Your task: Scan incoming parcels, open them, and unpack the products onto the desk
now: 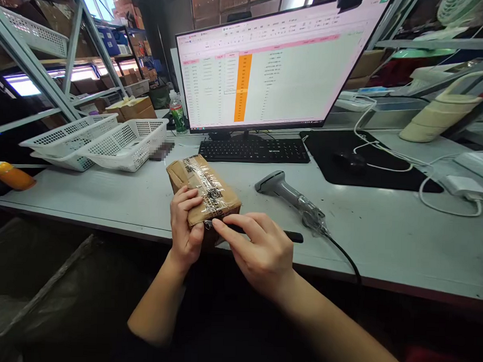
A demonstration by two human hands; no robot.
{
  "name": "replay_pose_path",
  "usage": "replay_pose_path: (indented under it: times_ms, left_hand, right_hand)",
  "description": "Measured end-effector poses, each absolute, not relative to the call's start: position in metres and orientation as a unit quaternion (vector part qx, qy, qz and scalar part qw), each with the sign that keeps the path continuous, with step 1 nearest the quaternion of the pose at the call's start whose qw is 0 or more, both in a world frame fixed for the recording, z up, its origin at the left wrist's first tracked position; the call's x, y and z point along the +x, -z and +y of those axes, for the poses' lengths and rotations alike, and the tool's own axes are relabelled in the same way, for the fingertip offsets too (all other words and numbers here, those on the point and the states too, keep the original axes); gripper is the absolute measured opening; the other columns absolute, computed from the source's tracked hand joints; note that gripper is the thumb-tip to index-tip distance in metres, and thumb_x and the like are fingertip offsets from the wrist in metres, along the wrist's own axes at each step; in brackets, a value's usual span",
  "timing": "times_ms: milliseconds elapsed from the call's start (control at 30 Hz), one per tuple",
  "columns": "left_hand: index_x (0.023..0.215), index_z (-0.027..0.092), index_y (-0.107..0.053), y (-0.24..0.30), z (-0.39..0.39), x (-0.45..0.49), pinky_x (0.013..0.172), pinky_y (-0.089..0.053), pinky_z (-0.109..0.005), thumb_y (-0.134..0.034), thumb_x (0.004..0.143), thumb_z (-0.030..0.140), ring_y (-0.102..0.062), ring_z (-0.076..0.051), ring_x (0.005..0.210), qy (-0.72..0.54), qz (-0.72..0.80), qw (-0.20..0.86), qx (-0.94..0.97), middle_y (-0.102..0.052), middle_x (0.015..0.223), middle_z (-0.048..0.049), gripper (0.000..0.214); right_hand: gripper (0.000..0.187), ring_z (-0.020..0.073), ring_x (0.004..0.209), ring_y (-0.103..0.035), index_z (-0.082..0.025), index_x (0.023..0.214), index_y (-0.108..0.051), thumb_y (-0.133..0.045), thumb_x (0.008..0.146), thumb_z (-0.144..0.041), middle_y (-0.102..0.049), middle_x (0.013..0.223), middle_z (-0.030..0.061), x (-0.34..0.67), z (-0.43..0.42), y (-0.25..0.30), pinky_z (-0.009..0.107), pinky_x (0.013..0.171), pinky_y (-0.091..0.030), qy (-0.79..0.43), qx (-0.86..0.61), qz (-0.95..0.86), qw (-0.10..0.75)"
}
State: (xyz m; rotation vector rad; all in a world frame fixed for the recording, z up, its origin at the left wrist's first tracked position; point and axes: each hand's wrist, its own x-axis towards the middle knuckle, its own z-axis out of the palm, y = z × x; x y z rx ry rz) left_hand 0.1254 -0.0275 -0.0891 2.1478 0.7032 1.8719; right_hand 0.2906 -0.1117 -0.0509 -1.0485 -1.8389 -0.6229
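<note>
"Why is the carton (213,182) so placed?"

"From my remote post, I judge it is braced at the table's (366,227) near edge, taped end turned this way for access."

"Hands?"

"Left hand (186,218): half-closed, gripping the carton's left side. Right hand (263,250): fingers pinched at its near end, apparently on a black tool (295,236). Beyond: scanner (286,194), keyboard (254,150), monitor (292,82)."

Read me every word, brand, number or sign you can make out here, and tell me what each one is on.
No text is clear enough to quote.
Tape on the cardboard box: black print and square codes, too blurred to read.
Monitor: rows and columns of text, too small to read.
Keyboard: pale brand mark, too small.
Bottle: green label, too blurred.
</note>
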Motion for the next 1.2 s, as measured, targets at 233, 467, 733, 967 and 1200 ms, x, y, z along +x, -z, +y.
replay_pose_path:
  times_ms: [233,467,733,967,1200]
  left_hand:
    - [0.119,0.022,-0.062,0.089,-0.028,0.131,0.119,-0.037,-0.058,-0.049,0.099,0.049,-0.047,-0.033,0.139,-0.643,0.244,0.09,0.72,-0.062,0.129,-0.0106,0.037]
    - [0.116,0.022,-0.063,0.088,-0.029,0.138,0.117,-0.039,-0.057,-0.048,0.099,0.048,-0.049,-0.032,0.136,-0.651,0.261,0.074,0.709,-0.062,0.125,-0.0107,0.034]
    - [0.119,0.021,-0.064,0.086,-0.033,0.139,0.118,-0.037,-0.054,-0.047,0.1,0.047,-0.048,-0.031,0.137,-0.648,0.268,0.082,0.708,-0.061,0.127,-0.0109,0.036]
    - [0.118,0.022,-0.065,0.088,-0.029,0.136,0.119,-0.037,-0.054,-0.048,0.1,0.046,-0.048,-0.031,0.137,-0.653,0.261,0.086,0.706,-0.061,0.127,-0.0101,0.034]
    - [0.129,0.022,-0.06,0.087,-0.063,0.162,0.119,-0.031,-0.052,-0.041,0.103,0.054,-0.043,-0.032,0.139,-0.616,0.29,0.027,0.732,-0.057,0.132,-0.0128,0.045]
  right_hand:
    - [0.027,0.0179,0.085,-0.06,-0.022,0.113,-0.076,-0.061,0.095,-0.007,-0.077,0.098,0.0028,0.296,-0.111,0.048,0.032,0.074,-0.049,0.257,-0.452,-0.734,0.437]
    - [0.028,0.0176,0.083,-0.06,-0.026,0.11,-0.077,-0.064,0.094,-0.007,-0.076,0.096,0.0012,0.322,-0.115,0.046,0.032,0.07,-0.046,0.31,-0.495,-0.705,0.403]
    - [0.031,0.0183,0.087,-0.061,-0.023,0.112,-0.077,-0.062,0.092,-0.004,-0.077,0.097,0.0035,0.299,-0.111,0.061,0.032,0.074,-0.048,0.284,-0.44,-0.719,0.458]
    - [0.031,0.0186,0.087,-0.062,-0.028,0.114,-0.078,-0.063,0.094,-0.008,-0.076,0.098,0.0029,0.328,-0.103,0.058,0.033,0.075,-0.048,0.302,-0.511,-0.664,0.454]
    - [0.024,0.0191,0.084,-0.068,-0.025,0.114,-0.076,-0.063,0.098,-0.036,-0.075,0.1,0.0054,0.329,-0.091,0.085,0.032,0.068,-0.056,-0.153,-0.496,-0.525,0.675]
